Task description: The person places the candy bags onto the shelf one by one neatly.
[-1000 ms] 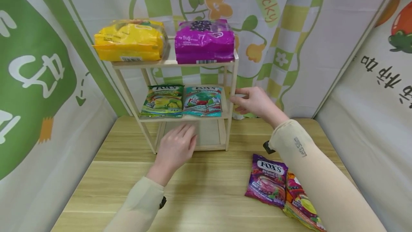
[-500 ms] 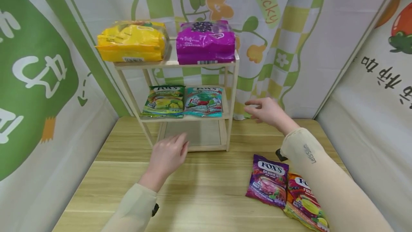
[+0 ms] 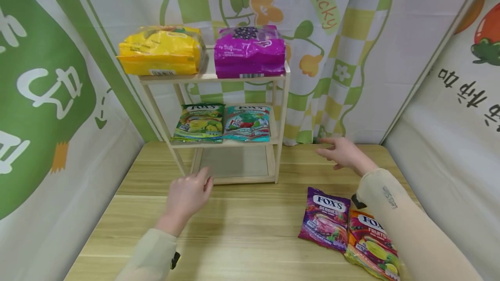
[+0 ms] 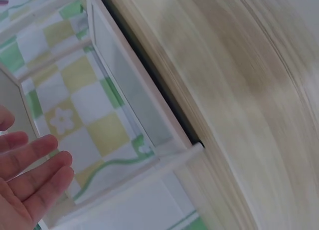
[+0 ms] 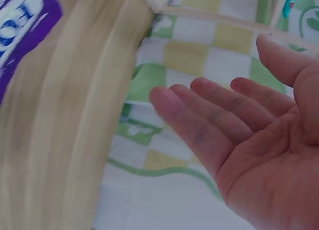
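Observation:
Nothing is in my left hand, which is over the table just in front of the wooden shelf; its fingers look relaxed in the left wrist view. To the right of the shelf, my right hand holds nothing, its fingers loosely extended. Nearest below it lie a purple Fox's Berries candy bag and an orange-red Fox's Fruits candy bag, partly under the right forearm in the head view. On the middle shelf rest a green Fox's candy bag and a teal Fox's candy bag.
A yellow package and a magenta package sit on the shelf's top board. The bottom level shows a grey panel. Printed curtains close in the wooden table at the back and sides.
Both hands have drawn back from the shelf toward the person, the left one down and leftward, the right one down and rightward from the shelf's right post. The bags have stayed put.

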`<state>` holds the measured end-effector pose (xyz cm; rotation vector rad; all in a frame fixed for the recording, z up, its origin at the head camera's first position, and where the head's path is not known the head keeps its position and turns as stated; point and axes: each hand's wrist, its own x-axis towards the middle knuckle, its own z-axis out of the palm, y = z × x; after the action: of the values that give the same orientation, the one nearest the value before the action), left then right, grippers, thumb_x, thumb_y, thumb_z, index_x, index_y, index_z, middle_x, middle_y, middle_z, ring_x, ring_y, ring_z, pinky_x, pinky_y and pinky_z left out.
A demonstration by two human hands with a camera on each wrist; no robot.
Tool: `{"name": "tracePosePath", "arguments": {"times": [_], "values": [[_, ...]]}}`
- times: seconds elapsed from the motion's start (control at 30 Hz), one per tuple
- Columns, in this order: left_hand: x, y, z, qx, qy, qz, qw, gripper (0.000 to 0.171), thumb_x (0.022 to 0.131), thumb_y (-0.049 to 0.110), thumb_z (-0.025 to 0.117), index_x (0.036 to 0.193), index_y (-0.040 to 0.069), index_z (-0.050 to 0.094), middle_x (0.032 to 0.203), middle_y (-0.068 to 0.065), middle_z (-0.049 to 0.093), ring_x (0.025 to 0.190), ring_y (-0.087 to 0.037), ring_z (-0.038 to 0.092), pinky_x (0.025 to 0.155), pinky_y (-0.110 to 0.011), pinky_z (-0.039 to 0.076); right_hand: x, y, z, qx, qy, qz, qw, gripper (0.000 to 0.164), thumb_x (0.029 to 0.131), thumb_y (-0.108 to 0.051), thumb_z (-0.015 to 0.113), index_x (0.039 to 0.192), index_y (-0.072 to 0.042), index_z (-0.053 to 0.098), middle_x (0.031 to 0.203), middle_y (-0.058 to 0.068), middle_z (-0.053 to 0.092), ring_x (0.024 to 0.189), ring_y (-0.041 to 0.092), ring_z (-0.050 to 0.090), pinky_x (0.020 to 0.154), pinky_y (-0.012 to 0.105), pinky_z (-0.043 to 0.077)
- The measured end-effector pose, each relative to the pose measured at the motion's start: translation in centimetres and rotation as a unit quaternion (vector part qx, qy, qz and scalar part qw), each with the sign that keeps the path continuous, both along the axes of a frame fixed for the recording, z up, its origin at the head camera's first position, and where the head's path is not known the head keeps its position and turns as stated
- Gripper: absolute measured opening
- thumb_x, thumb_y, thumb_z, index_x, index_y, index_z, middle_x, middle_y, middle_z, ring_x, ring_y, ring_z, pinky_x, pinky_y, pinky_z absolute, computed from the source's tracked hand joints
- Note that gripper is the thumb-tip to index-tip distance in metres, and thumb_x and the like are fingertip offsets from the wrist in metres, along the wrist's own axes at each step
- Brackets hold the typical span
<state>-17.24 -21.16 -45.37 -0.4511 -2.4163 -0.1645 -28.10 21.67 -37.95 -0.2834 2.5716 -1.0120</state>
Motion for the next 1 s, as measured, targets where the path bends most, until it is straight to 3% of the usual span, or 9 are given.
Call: {"name": "tracePosePath", "arguments": {"times": [0.2, 0.4, 0.5, 0.63, 0.73, 0.87, 1.0], "values": [[0.3, -1.9, 0.1, 0.013, -0.018, 0.026, 0.9994, 0.022, 0.090, 0.015, 0.073, 0.106, 0.001, 0.071, 0.048, 0.000, 0.053, 0.035, -0.011, 0.034, 0.033, -0.027, 0.023, 0.8, 1.8, -1.7, 0.022, -0.035, 0.017, 0.999, 0.087, 0.103, -0.046, 0.058, 0.163, -0.003, 0.011, 0.156, 0.036, 0.032, 0.139, 0.054, 0.039, 0.097, 0.058, 0.053], [0.3, -4.0, 0.7, 0.028, -0.031, 0.061, 0.9973, 0.024, 0.091, 0.016, 0.071, 0.110, 0.001, 0.071, 0.041, -0.001, 0.044, 0.035, -0.010, 0.023, 0.033, -0.027, 0.018, 1.4, 2.9, -3.8, 0.052, -0.028, 0.043, 0.997, 0.099, 0.099, -0.048, 0.063, 0.163, -0.001, 0.003, 0.163, 0.034, 0.014, 0.146, 0.056, 0.023, 0.114, 0.070, 0.028], [0.3, -4.8, 1.3, 0.040, -0.029, 0.072, 0.9962, 0.024, 0.093, 0.017, 0.069, 0.111, 0.001, 0.070, 0.052, -0.009, 0.061, 0.034, -0.010, 0.024, 0.033, -0.028, 0.018, 1.8, 3.2, -4.8, 0.060, -0.042, 0.044, 0.996, 0.103, 0.097, -0.047, 0.066, 0.162, 0.000, 0.002, 0.163, 0.035, 0.011, 0.146, 0.058, 0.018, 0.115, 0.073, 0.021], [0.1, -5.6, 2.4, 0.068, -0.044, 0.096, 0.9921, 0.029, 0.097, 0.021, 0.066, 0.116, -0.001, 0.068, 0.088, -0.017, 0.077, 0.032, -0.016, 0.036, 0.032, -0.032, 0.023, 2.4, 3.2, -6.0, 0.069, -0.052, 0.044, 0.995, 0.104, 0.096, -0.045, 0.069, 0.161, 0.005, 0.005, 0.162, 0.038, 0.010, 0.145, 0.060, 0.018, 0.114, 0.073, 0.021], [-0.1, -6.0, 3.3, 0.098, -0.082, 0.123, 0.9842, 0.037, 0.102, 0.028, 0.062, 0.124, -0.002, 0.064, 0.103, -0.021, 0.076, 0.035, -0.024, 0.047, 0.032, -0.034, 0.029, 2.9, 3.1, -6.7, 0.069, -0.057, 0.044, 0.995, 0.104, 0.095, -0.041, 0.071, 0.160, 0.007, 0.006, 0.161, 0.039, 0.011, 0.145, 0.060, 0.017, 0.115, 0.072, 0.020], [-0.5, -6.5, 4.5, 0.149, -0.128, 0.146, 0.9695, 0.049, 0.106, 0.037, 0.054, 0.136, -0.001, 0.056, 0.118, -0.025, 0.071, 0.053, -0.040, 0.064, 0.036, -0.039, 0.039, 3.5, 3.0, -7.5, 0.080, -0.066, 0.048, 0.993, 0.104, 0.094, -0.037, 0.074, 0.160, 0.007, 0.005, 0.160, 0.040, 0.013, 0.144, 0.061, 0.018, 0.114, 0.073, 0.023], [-0.8, -6.7, 5.6, 0.198, -0.140, 0.149, 0.9585, 0.058, 0.107, 0.042, 0.050, 0.145, -0.002, 0.046, 0.127, -0.027, 0.067, 0.072, -0.047, 0.070, 0.045, -0.048, 0.050, 4.0, 2.7, -8.5, 0.092, -0.061, 0.055, 0.992, 0.105, 0.091, -0.033, 0.078, 0.160, 0.007, 0.009, 0.160, 0.039, 0.016, 0.144, 0.060, 0.021, 0.113, 0.072, 0.026]]}}
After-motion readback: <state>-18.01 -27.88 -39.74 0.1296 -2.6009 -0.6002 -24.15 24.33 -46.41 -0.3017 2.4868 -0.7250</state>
